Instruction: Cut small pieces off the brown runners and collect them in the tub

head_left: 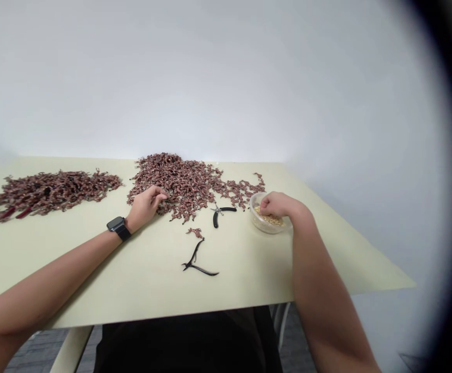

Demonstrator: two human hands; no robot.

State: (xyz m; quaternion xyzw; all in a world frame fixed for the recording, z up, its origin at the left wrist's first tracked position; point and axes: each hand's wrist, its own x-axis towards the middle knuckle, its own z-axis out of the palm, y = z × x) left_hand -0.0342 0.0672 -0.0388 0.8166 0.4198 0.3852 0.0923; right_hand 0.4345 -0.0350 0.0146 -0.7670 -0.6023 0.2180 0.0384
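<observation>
My left hand (pixel 145 205), with a dark watch on its wrist, is at the near left edge of a large heap of small reddish-brown pieces (pixel 175 176). Its thumb and fingertips are pinched together; whatever lies between them is too small to make out. My right hand (pixel 279 203) reaches into a clear plastic bowl (pixel 266 227) holding tiny gold-coloured bits (pixel 273 219). The fingers there are curled together and their tips are partly hidden. Between the hands lie black-handled pliers (pixel 220 211), splayed apart. Closer to me, one reddish-brown piece (pixel 195 232) lies by black nippers (pixel 197 263).
A second long heap of reddish-brown pieces (pixel 60 190) spreads over the left of the pale yellow table (pixel 140 282). A thin trail of pieces (pixel 245 191) runs from the middle heap towards the bowl. A white wall (pixel 218 77) stands behind the table.
</observation>
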